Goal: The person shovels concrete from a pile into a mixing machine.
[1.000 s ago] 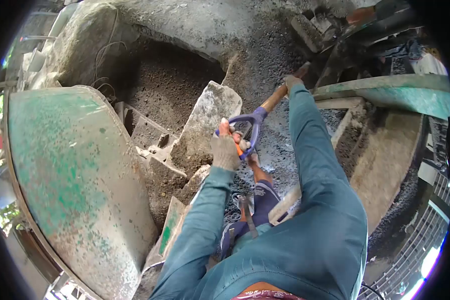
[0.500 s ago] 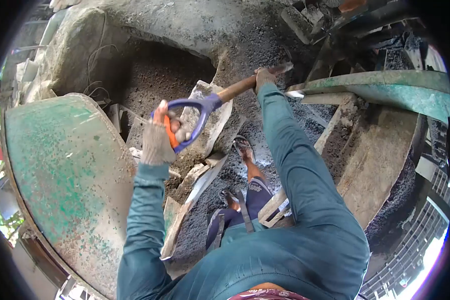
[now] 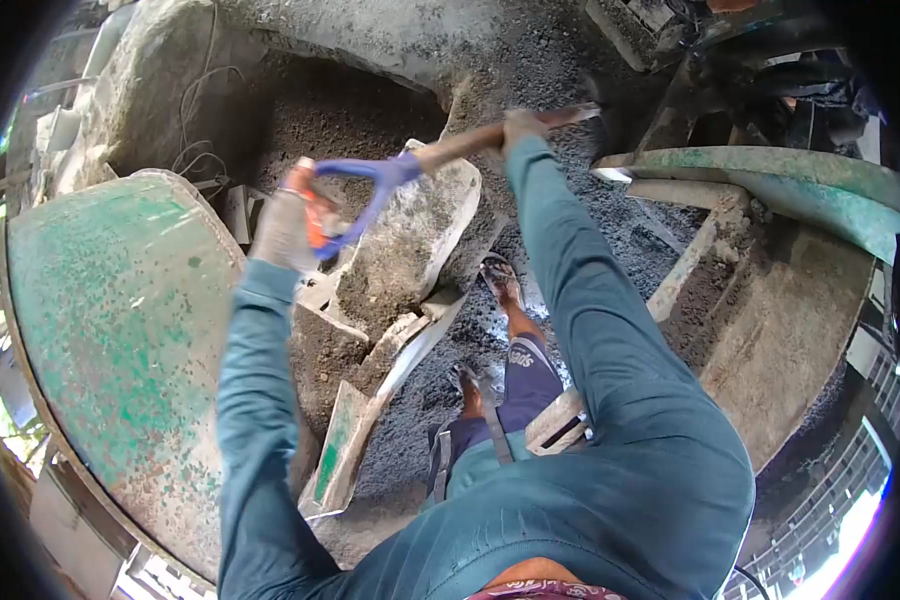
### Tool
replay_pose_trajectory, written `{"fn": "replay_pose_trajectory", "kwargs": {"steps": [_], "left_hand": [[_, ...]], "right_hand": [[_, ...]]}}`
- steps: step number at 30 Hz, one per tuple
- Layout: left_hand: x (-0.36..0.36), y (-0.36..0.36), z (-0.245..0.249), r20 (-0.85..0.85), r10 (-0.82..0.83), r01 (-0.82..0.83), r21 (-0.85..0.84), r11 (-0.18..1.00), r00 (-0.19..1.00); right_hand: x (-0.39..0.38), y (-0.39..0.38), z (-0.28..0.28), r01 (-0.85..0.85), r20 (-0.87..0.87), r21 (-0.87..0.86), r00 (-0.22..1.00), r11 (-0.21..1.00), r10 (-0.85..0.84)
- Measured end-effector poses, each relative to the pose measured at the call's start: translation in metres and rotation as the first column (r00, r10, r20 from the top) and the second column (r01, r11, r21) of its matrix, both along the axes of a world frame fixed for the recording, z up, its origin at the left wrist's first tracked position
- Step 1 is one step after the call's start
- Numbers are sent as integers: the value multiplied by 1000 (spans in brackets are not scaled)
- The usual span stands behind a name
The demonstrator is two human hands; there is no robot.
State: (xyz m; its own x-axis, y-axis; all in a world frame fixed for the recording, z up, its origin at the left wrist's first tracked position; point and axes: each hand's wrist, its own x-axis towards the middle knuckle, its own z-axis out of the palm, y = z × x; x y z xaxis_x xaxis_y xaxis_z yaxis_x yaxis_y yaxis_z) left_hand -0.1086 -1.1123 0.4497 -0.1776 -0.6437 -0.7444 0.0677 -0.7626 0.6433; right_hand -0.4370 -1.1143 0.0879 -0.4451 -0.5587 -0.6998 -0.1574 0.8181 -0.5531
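Observation:
My left hand [image 3: 292, 222], in a knitted glove, is wrapped round the orange grip inside the purple D-shaped handle of a shovel [image 3: 460, 148]. Further along, my right hand [image 3: 524, 128] grips the wooden shaft close to its dark metal end, at the upper middle. The shaft slants up to the right from my left hand. Behind the shovel lies a pit of dark, crumbly soil [image 3: 355, 120]. The shovel's far end is blurred against dark gravel, so its blade cannot be made out clearly.
A large green, worn metal sheet [image 3: 120, 340] stands at left. Broken slabs [image 3: 410, 225] and rubble lie in the middle beside my sandalled feet. At right are a curved green panel [image 3: 770, 170] and a concrete trough [image 3: 790, 310]. Dark gravel [image 3: 395, 450] covers the ground.
My left hand has moved left and slightly up with the handle. My right hand has shifted slightly up and left, and the shaft lies flatter. The surroundings have shifted slightly in view.

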Motion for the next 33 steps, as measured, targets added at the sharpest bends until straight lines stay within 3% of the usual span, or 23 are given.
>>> {"fn": "replay_pose_trajectory", "kwargs": {"steps": [1,2,3,5,6,7,8,9,10,12,13,15,17,20,21,23,26,29,33], "left_hand": [[11,-13,16,59,24,-24,-4,1000,998],[20,-15,29,-3,51,-51,-34,998,999],[24,-8,37,-17,55,-56,-63,996,998],[35,3,50,-23,50,-52,-121,991,999],[46,10,31,26,122,-120,-53,991,992],[46,23,8,-23,187,-187,-15,982,982],[42,36,-23,-188,219,-219,22,976,957],[28,50,-51,-241,361,-337,134,932,901],[24,64,-94,-243,295,-254,185,949,924],[3,75,-123,-247,330,-272,241,932,911],[-3,76,-131,-248,349,-282,270,921,904],[16,46,-108,-193,213,-177,189,966,958],[36,7,-76,-151,228,-198,190,962,962],[51,-9,-38,-121,257,-243,122,962,959],[53,-6,-38,-87,226,-221,57,974,970],[40,13,-49,-227,286,-258,148,955,931],[8,38,-110,-299,337,-278,223,934,893],[-45,55,-132,-166,355,-304,271,913,920],[-21,6,-95,77,65,-68,37,997,995]], "right_hand": [[17,-11,3,208,150,-12,967,978,-204],[31,-19,3,341,246,-7,912,940,-329],[42,-23,12,382,280,-6,888,924,-365],[49,-24,13,228,131,75,963,971,-236],[49,-18,14,129,62,98,989,987,-136],[38,-14,17,180,50,122,981,976,-187],[20,-6,34,346,102,141,927,928,-361],[-1,5,60,551,173,174,799,816,-576],[-22,16,85,667,202,219,683,712,-702],[-46,29,108,770,221,256,542,584,-811],[-39,28,100,785,227,223,535,578,-814],[-13,20,86,809,245,159,522,565,-817],[34,-1,129,813,68,204,544,545,-836],[41,-15,92,542,176,233,793,808,-583],[37,-26,64,486,113,235,846,842,-520],[23,-30,44,482,67,229,859,845,-508],[-35,-23,40,625,116,179,754,760,-647],[-56,-13,35,753,216,136,612,644,-761],[-26,1,40,867,429,120,394,484,-813]]}}
